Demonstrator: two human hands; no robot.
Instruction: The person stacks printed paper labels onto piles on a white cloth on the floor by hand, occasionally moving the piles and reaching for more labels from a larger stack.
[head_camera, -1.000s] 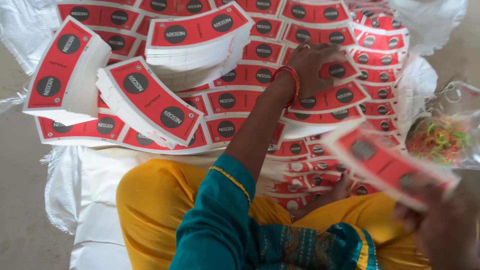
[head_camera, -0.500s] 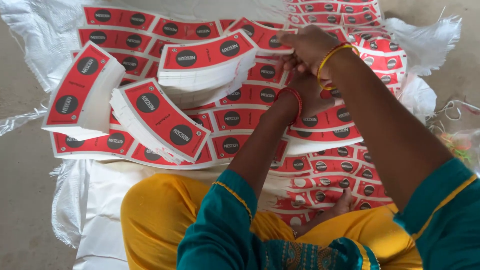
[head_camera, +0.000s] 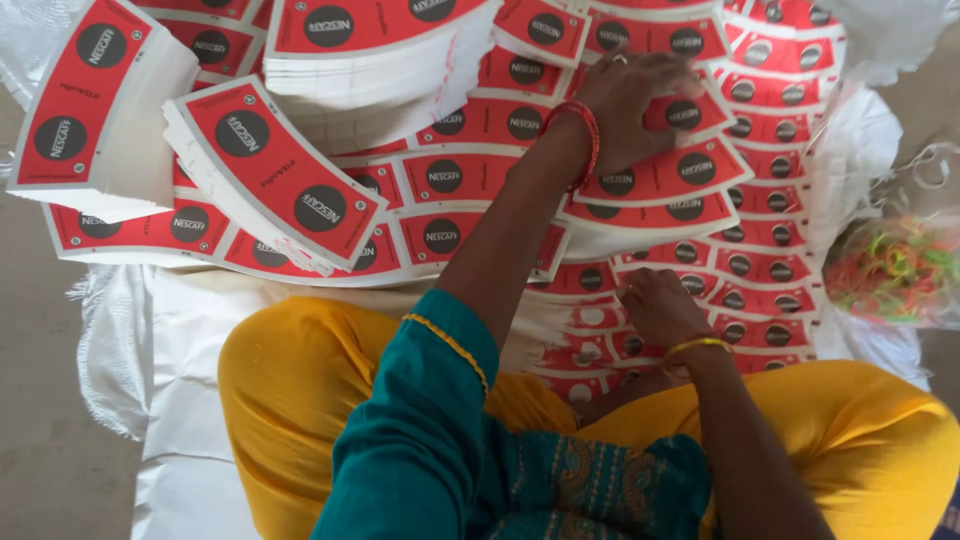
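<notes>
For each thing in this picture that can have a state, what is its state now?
left hand: palm down, fingers spread on a fanned row of red cutouts.
right hand: resting on the near cutouts, grip not clear.
loose stacks: tilted, lying on flat rows.
clear bag: open, holds coloured rubber bands.
white sack sheet: spread flat under everything.

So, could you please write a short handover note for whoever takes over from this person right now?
Left hand: palm down on the fanned red paper blanks, far side.
Right hand: on the fan's near edge by the lap; grip unclear.
Things: three thick stacks lie on the fan at left; bag of coloured rubber bands at right; white sack underneath.
Done: three stacks gathered, no band visible on them.
Left: the fanned rows lie loose.
</notes>
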